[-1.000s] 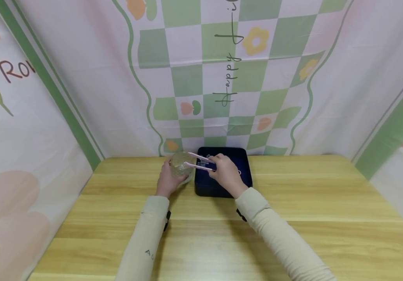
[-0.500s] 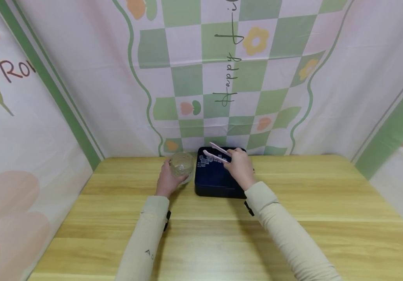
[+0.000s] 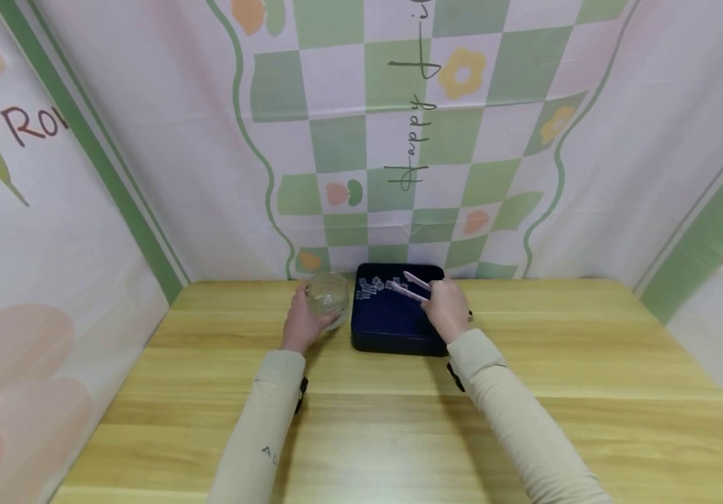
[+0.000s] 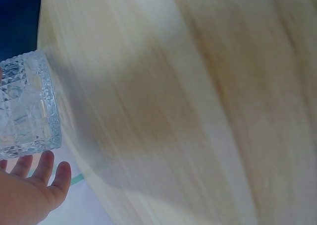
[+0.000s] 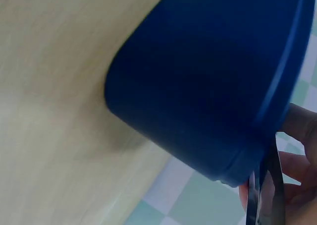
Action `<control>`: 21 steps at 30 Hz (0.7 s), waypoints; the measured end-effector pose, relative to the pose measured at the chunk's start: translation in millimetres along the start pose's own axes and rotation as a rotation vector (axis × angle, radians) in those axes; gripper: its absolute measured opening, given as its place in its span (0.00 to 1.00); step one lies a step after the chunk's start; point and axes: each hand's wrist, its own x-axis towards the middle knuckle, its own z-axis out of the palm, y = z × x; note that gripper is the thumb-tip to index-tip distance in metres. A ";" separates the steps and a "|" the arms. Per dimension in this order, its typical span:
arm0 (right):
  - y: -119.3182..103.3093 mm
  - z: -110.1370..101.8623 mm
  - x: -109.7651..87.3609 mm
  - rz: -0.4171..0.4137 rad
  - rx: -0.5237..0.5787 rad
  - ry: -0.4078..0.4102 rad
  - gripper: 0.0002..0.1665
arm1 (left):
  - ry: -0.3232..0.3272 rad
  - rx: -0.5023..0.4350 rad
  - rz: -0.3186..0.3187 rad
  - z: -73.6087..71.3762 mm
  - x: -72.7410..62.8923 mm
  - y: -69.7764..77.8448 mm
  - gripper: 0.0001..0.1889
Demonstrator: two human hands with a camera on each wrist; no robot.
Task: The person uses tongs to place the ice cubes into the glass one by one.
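Observation:
My left hand [image 3: 302, 320] grips a cut-glass tumbler [image 3: 328, 292] beside the tray, its thumb along the near side. In the left wrist view the tumbler [image 4: 27, 106] shows a faceted pattern, with fingertips under its side. A pair of pink tongs [image 3: 410, 293] is held in my right hand [image 3: 451, 308] at the right part of a dark blue tray [image 3: 392, 325]. The tongs' arms are spread, tips low over small clear pieces [image 3: 370, 287] scattered near the tray's far side. From the right wrist, the tray's outer wall [image 5: 188, 96] fills much of the view.
The wooden table [image 3: 361, 420] extends in front and to both sides. A patterned cloth [image 3: 392, 140] hangs right behind the tray, at the table's back edge. More printed cloth [image 3: 33, 280] hangs along the left side.
My right hand has moved right with the tongs, from the tumbler's mouth to the tray's right part, and the tips have lowered. The left hand and tumbler stay in place.

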 end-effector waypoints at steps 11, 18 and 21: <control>1.3 9.6 2.1 0.000 -0.044 0.012 0.08 | 0.007 0.003 -0.005 1.3 1.7 -1.1 0.48; -0.1 11.0 3.0 0.025 -0.073 0.003 0.09 | 0.006 -0.006 -0.006 0.8 0.2 0.7 0.48; -0.1 11.3 2.7 0.019 -0.079 0.003 0.09 | 0.007 -0.007 -0.007 0.9 0.2 1.2 0.48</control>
